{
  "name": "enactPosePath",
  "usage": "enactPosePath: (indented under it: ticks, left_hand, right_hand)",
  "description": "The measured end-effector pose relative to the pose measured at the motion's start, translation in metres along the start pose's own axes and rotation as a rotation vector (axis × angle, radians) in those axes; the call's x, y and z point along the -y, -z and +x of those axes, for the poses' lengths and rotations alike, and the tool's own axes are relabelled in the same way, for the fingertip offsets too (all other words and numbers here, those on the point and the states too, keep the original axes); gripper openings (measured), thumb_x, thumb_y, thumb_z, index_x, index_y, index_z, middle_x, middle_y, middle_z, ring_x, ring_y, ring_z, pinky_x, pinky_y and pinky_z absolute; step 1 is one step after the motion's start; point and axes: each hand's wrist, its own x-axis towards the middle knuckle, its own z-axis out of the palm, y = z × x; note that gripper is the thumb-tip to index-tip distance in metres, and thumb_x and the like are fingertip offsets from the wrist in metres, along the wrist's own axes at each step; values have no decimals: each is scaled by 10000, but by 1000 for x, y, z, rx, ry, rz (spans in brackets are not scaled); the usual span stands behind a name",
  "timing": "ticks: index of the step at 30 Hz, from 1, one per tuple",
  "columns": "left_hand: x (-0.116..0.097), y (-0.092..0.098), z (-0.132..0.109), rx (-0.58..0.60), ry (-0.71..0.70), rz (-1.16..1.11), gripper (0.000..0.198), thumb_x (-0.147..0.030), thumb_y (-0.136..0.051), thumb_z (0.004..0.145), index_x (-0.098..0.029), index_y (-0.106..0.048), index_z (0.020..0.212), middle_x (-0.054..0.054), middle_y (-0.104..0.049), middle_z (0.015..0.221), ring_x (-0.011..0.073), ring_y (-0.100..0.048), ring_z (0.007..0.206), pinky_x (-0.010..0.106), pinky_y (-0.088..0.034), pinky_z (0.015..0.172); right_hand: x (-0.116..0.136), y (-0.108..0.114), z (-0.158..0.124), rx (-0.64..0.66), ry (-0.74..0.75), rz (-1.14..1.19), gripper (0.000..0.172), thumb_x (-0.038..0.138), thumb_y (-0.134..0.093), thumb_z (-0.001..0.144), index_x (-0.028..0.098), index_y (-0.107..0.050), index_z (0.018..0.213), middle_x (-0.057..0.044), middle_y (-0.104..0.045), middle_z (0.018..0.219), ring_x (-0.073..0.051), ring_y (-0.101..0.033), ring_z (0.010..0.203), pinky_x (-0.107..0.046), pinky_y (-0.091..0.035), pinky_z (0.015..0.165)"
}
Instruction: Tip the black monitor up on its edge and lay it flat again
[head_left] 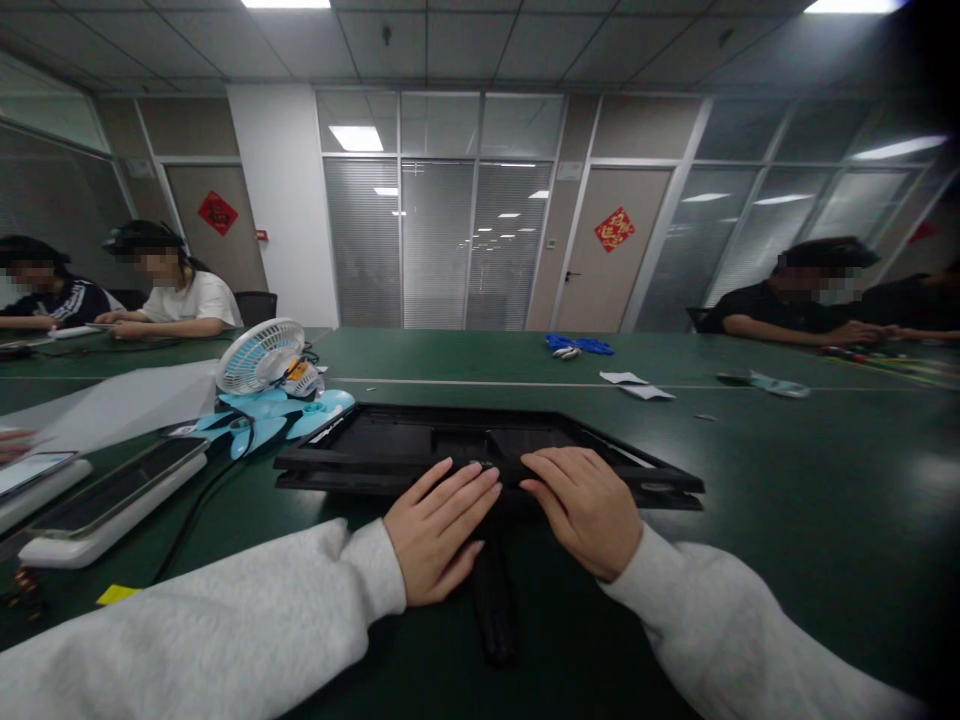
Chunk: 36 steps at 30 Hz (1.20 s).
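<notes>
In front of me lies a wide, shallow black plastic case-like frame (375, 435) with raised rims; its exact kind is unclear. A dark handle-like piece (493, 610) extends from its front edge towards me. My left hand (444, 530) rests on the middle of that front edge, fingers stretched out and thumb apart. Close by on the right, my right hand (585, 505) bends its fingers over the same edge, with the thumb in front, gripping it.
To the left stand a white and blue fan (262, 355), light-blue fan blades (270, 420) and a phone (124, 485) on a white stand. A cable (199, 505) runs past them. Blue gloves (581, 345) and paper (637, 386) lie farther back. Other people sit at both sides.
</notes>
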Motion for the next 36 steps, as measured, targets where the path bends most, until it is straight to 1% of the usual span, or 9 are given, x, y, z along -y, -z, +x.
enactPosePath:
  ticks: [5,9,18,25,30,36]
  left_hand:
    - [1,-1,-1,-12,-11,-1,541,-231,-405,954,-63,-393,1468,92,-354,1556,235,-289,1452,428,-169,1212]
    - [1,-1,-1,-5,-7,4,552,-230,-409,948,-65,-382,1474,100,-361,1552,239,-288,1452,437,-194,1204]
    - [1,0,0,-1,-13,-11,545,-237,-407,957,-54,-385,1470,104,-359,1553,241,-286,1452,436,-176,1209]
    - [0,1,0,-5,-8,-14,533,-242,-422,953,-65,-410,1456,99,-387,1538,237,-322,1436,431,-226,1201]
    - [1,1,0,-9,-11,-22,529,-244,-417,958,-67,-413,1456,91,-384,1541,235,-334,1429,423,-237,1196]
    - [0,0,0,-2,-11,-17,524,-241,-418,957,-75,-420,1454,81,-385,1541,230,-341,1424,413,-252,1184]
  right_hand:
    - [1,1,-2,13,-18,27,163,223,-550,930,136,-634,1039,-87,-667,951,-213,-572,871,-361,-427,802]
    - [0,0,-3,22,-2,25,182,231,-552,927,135,-634,1058,-91,-668,955,-214,-574,867,-362,-432,795]
    - [-1,-1,-6,8,43,9,179,227,-551,924,127,-639,1043,-99,-672,938,-212,-581,847,-365,-442,789]
    - [-1,-2,-5,7,63,-24,183,232,-540,926,125,-655,1021,-102,-678,924,-209,-589,835,-362,-453,772]
    - [-1,-2,-6,8,60,-27,183,242,-534,929,141,-661,1016,-98,-679,923,-206,-593,838,-357,-453,770]
    - [0,-2,-5,2,86,-37,179,240,-542,927,126,-652,1011,-102,-674,911,-206,-581,819,-356,-445,763]
